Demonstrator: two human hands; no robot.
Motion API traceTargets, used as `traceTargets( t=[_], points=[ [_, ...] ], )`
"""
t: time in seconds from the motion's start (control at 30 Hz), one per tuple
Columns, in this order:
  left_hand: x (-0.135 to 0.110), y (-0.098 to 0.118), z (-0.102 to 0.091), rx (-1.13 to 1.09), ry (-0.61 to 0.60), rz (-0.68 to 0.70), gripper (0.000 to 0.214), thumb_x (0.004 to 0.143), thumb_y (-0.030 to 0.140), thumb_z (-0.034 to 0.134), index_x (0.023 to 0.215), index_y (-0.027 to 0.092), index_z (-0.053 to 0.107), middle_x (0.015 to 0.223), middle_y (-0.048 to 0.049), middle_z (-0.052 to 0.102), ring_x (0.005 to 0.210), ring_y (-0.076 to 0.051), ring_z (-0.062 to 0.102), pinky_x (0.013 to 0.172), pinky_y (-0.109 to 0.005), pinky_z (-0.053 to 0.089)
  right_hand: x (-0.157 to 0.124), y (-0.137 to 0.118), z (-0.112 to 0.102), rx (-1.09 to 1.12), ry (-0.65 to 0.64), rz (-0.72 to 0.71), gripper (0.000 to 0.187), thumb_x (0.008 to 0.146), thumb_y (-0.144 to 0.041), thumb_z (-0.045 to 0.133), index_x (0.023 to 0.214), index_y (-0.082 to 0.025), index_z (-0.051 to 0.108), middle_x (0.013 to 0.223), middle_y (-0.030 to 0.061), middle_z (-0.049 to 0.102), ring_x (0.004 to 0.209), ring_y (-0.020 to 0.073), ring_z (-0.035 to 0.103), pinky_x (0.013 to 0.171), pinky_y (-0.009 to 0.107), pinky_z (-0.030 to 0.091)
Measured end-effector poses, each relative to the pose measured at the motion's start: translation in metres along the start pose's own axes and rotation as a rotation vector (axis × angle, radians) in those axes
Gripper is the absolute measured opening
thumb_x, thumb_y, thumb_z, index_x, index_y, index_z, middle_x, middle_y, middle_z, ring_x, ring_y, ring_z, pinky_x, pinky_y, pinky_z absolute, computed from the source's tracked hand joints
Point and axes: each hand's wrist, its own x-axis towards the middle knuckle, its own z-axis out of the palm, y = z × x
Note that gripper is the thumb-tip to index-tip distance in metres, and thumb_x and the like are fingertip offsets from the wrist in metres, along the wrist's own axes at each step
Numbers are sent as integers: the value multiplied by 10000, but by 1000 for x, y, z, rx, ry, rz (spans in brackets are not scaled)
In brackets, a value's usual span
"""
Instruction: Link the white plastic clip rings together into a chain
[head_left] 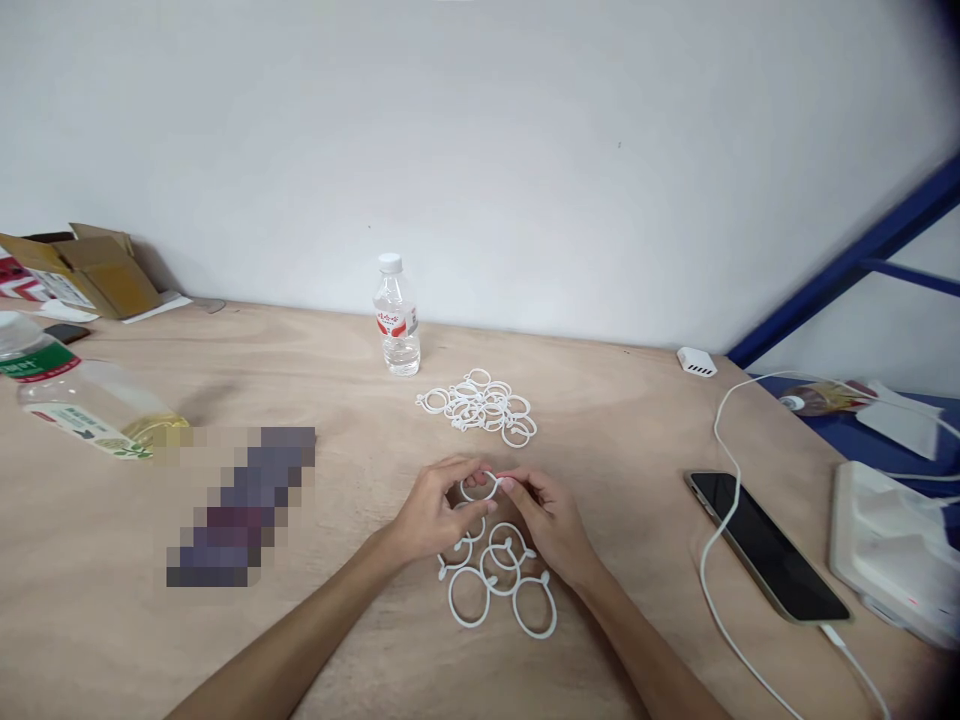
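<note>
Head view: left hand (435, 515) and right hand (551, 525) pinch white ring (478, 492), chain (499, 580) trailing toward wearer.

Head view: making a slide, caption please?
Left hand and right hand pinch a white ring beside linked rings on table.

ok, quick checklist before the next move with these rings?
1. Grip on ring by left hand and right hand: ok, pinched from both sides.
2. Clasp of ring open or shut: cannot tell, fingers cover it.
3. Link from ring to chain: cannot tell.
4. Lie of chain on table: ok, flat below the hands.
5. Reach to pile: ok, just beyond the hands.
6. Clearance from bottle and phone: ok.
</note>
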Motion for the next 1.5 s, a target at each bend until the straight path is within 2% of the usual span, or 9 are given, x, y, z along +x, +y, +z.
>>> traceTargets(
  t=[0.27,0.43,0.53,0.63,0.73,0.93,1.13,1.23,1.5],
  points=[
    [0,-1,1,99,-39,95,435,721,127,624,1149,202,608,1067,-88,639,991,-222,570,887,-360,468,5,-3,-2,-22,75,45,292,858,-403,533,944,-184,705,925,79,727,823,223,648,738,351,514],
    [-2,2,2,307,-97,161,397,691,274,704,1084,231,666,1092,-88,620,1025,-263,504,935,-429,409,28,2,-8,-461,152,-114,271,845,-269,512,1047,-205,681,985,92,697,886,243,603,804,396,472],
    [-2,6,2,380,-85,162,371,676,415,735,1006,248,708,1048,-79,616,1006,-269,492,946,-453,374,39,6,-10,-699,151,-174,231,808,-201,544,980,-212,697,905,108,682,880,261,567,791,397,443],
    [-2,6,3,350,-54,130,296,752,412,679,995,245,708,1026,-71,625,999,-252,503,947,-434,374,40,6,-9,-769,129,-187,159,817,-199,537,827,-204,696,817,105,664,827,259,550,749,389,431],
    [0,2,3,282,5,83,274,814,361,623,1041,220,682,1024,-72,639,1004,-236,521,943,-409,393,32,4,-6,-660,153,-177,161,827,-249,543,728,-203,661,733,73,643,746,229,549,698,361,435],
    [2,-2,2,124,64,26,286,863,337,562,1106,207,638,1046,-72,669,1041,-230,553,951,-397,427,7,-3,6,-407,207,-233,167,862,-330,529,841,-204,636,741,41,653,633,171,557,603,299,445],
    [3,-4,3,-47,94,-15,349,835,302,608,1165,190,601,1141,-92,649,1080,-228,586,976,-378,449,0,-12,12,-342,-17,-406,124,891,-220,480,826,-215,586,714,34,594,677,166,550,629,285,458],
    [3,-6,3,-115,97,-44,346,833,291,616,1160,181,597,1149,-92,653,1063,-215,606,955,-356,471,0,-14,11,-292,-31,-452,127,880,-194,487,798,-212,583,689,25,578,672,167,536,628,293,454],
    [3,-5,3,56,178,105,274,783,227,645,1051,178,676,975,-84,683,939,-208,615,845,-352,499,3,-7,3,-42,127,-258,158,817,-235,595,957,-206,663,807,30,675,700,161,595,637,292,471]
  ],
)
